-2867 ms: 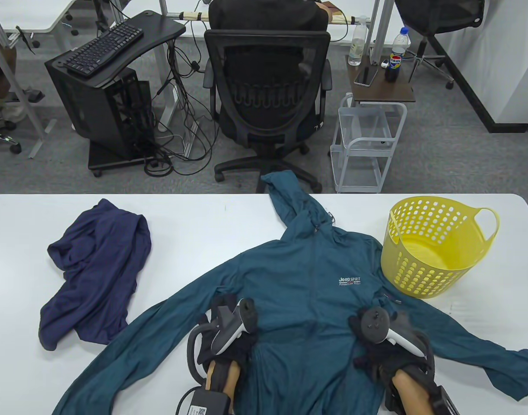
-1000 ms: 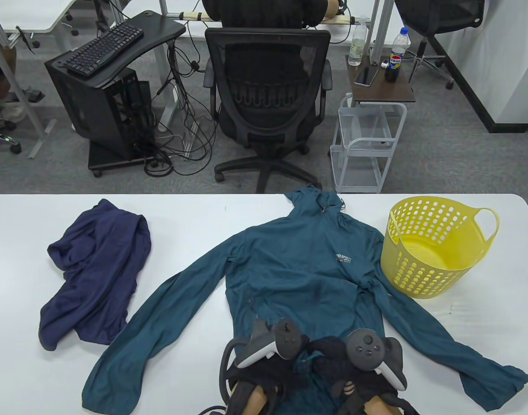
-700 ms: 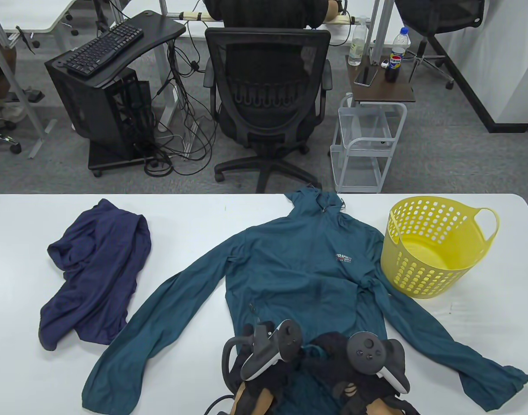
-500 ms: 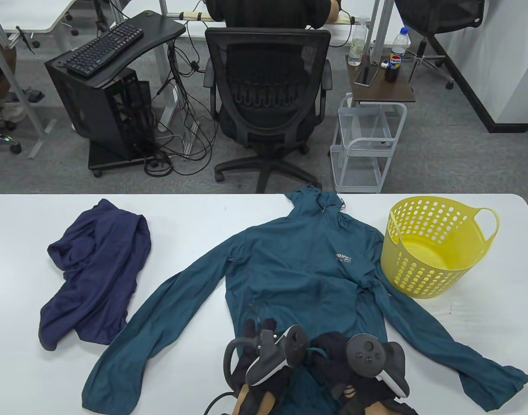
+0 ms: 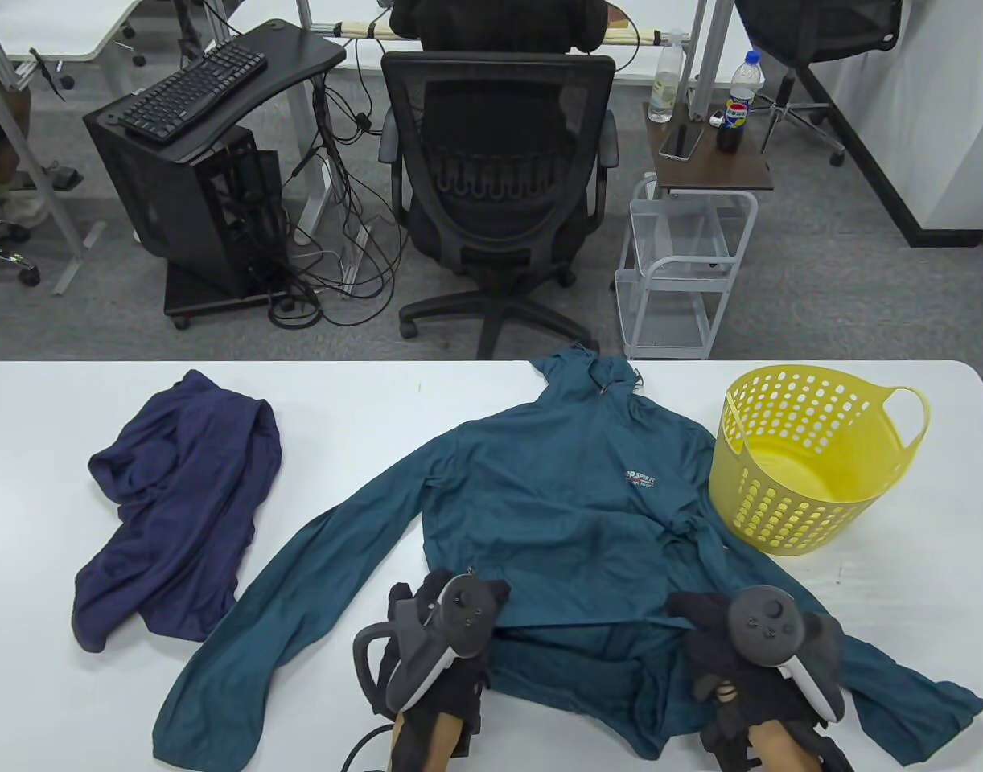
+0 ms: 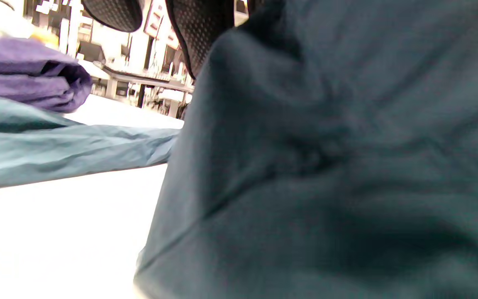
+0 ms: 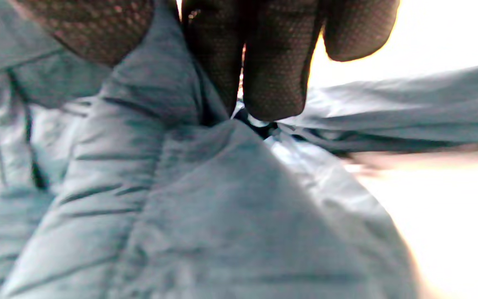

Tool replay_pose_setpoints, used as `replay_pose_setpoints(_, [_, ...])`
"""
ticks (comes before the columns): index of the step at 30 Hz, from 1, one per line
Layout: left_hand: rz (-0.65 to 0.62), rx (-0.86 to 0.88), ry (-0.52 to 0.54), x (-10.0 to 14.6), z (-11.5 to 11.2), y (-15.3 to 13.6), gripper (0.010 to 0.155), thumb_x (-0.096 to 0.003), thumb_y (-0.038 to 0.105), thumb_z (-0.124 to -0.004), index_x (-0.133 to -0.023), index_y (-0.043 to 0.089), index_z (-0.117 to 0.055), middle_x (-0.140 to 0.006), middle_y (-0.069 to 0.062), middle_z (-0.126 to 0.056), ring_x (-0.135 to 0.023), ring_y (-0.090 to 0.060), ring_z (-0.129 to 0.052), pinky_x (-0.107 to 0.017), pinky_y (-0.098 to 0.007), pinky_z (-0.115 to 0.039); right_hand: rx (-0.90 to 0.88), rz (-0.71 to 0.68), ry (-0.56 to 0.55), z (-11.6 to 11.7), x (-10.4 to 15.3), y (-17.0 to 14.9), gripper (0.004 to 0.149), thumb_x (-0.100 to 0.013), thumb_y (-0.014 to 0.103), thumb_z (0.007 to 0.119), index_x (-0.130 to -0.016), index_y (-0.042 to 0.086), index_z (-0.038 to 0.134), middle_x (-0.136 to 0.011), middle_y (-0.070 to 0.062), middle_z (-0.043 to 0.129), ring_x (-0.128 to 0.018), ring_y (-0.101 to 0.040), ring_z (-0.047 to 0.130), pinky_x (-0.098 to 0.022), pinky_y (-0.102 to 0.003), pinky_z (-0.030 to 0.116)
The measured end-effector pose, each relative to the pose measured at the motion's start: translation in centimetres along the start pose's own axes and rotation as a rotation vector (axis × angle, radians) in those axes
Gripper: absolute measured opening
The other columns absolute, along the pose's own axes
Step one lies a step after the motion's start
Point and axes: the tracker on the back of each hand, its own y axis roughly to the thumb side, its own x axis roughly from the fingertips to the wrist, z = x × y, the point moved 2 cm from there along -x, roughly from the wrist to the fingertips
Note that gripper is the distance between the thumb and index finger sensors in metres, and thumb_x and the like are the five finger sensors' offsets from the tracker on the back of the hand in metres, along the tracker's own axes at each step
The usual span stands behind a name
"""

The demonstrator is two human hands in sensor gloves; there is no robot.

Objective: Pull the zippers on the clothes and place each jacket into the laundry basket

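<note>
As hands part from mid-hem to opposite hem corners, teal jacket (image 5: 556, 515) lies chest-up mid-table beside yellow basket (image 5: 805, 462). Right hand (image 5: 749, 651) fingers (image 7: 272, 58) pinch fabric; left hand (image 5: 439, 635) grip unclear. Lower hem now doubled back; folding for basket likely underway.

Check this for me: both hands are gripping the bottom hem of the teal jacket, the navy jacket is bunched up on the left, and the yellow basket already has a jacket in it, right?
Not quite. In the table view the yellow basket holds no jacket. The rest stands: the left hand and right hand grip the teal jacket at its bottom hem, and the navy jacket lies bunched on the left.
</note>
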Motion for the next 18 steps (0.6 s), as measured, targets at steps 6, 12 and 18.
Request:
replay_pose_setpoints(6, [0.123, 0.118, -0.044, -0.5, 0.9, -4.4, 0.041, -0.0411, 0.037, -0.078, -0.079, 0.045, -0.090, -0.090, 0.016, -0.099, -0.095, -0.025, -0.082, -0.070, -0.062, -0.055, 0.027, 0.057, -0.060, -1.7, -0.3, -1.9, 0.037, -0.050, 0.029, 0.088, -0.087, 0.032, 0.090, -0.090, 0.002, 0.096, -0.079, -0.033, 0.093, -0.065, -0.060, 0.064])
replay_pose_setpoints(12, [0.173, 0.268, -0.124, -0.2, 2.0, -9.7, 0.045, -0.0408, 0.035, -0.077, -0.083, 0.047, -0.086, -0.097, 0.014, -0.092, -0.099, -0.028, -0.076, -0.071, -0.063, -0.052, -0.089, 0.099, -0.153, -4.7, -0.2, -5.6, 0.036, -0.049, 0.026, 0.089, -0.084, 0.033, 0.092, -0.089, 0.004, 0.097, -0.078, -0.031, 0.094, -0.065, -0.059, 0.065])
replay_pose_setpoints(18, [-0.010, 0.485, -0.365, 0.3, 1.3, -11.5, 0.053, -0.0422, 0.034, -0.077, -0.094, 0.047, -0.074, -0.111, 0.009, -0.075, -0.106, -0.033, -0.060, -0.072, -0.065, -0.047, -0.293, -0.113, 0.028, -4.0, -0.9, -6.1, 0.043, -0.048, 0.029, 0.092, -0.090, 0.032, 0.087, -0.100, 0.002, 0.088, -0.093, -0.037, 0.081, -0.068, -0.063, 0.060])
